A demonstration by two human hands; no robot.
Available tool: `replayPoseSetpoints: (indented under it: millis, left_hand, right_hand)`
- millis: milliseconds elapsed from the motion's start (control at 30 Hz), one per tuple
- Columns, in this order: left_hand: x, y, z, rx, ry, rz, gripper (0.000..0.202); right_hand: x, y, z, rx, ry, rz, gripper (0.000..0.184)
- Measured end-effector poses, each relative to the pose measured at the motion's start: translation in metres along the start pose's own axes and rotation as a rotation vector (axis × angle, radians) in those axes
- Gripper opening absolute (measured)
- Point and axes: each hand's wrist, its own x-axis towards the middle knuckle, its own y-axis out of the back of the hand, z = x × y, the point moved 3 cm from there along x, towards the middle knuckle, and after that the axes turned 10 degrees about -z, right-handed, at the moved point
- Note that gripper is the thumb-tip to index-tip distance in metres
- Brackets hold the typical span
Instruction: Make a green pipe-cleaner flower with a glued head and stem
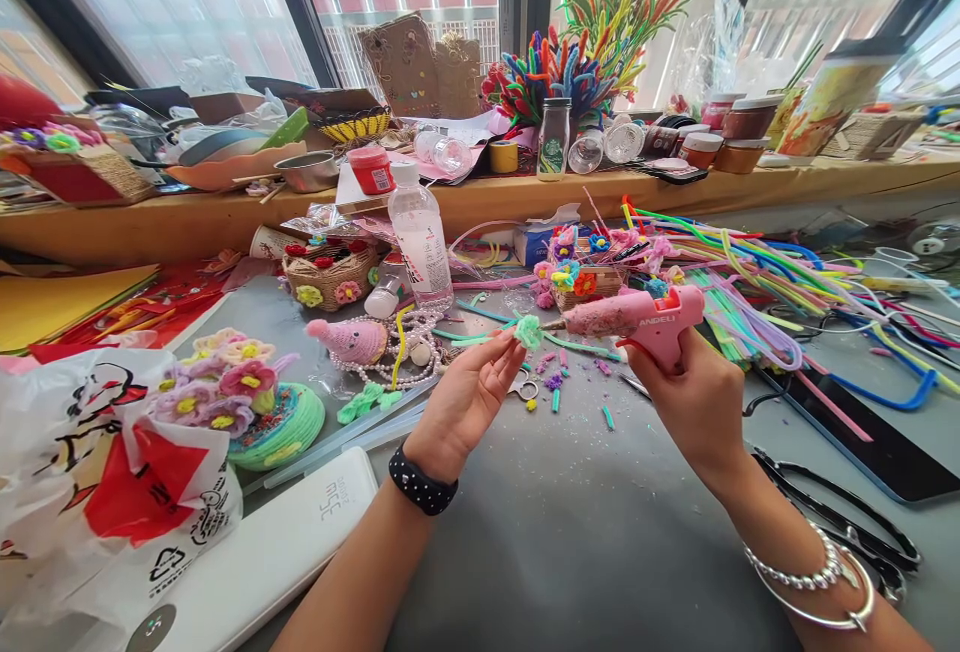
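Pinched between the fingertips of my left hand (472, 387) is a small mint-green pipe-cleaner flower (529, 332). My right hand (694, 407) is wrapped around the handle of a pink glue gun (630, 317), its fingers at the trigger. The gun's nozzle points left and meets or nearly meets the flower; I cannot tell if they touch. Below them on the grey table lie small scissors (523, 387), partly hidden by my left hand, and short snipped bits of pipe cleaner (608, 418).
Loose pipe cleaners (757, 282) spread across the right, above a dark phone (862, 432) and glasses (840, 512). A water bottle (421, 242) and flower-trimmed basket (330, 277) stand behind. At left are a plastic bag (112, 462), white power bank (277, 552) and green flower piece (289, 427).
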Motion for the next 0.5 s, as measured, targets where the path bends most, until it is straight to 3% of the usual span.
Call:
replayPoseSetpoints:
  millis: [267, 500]
  left_hand:
    - [-0.001, -0.002, 0.001, -0.013, 0.001, -0.009, 0.012]
    - [-0.002, -0.005, 0.004, -0.02, 0.028, -0.115, 0.01]
  right_hand:
    - [0.001, 0.001, 0.002, -0.006, -0.031, -0.075, 0.023]
    - [0.013, 0.002, 0.013, 0.017, -0.088, -0.145, 0.034]
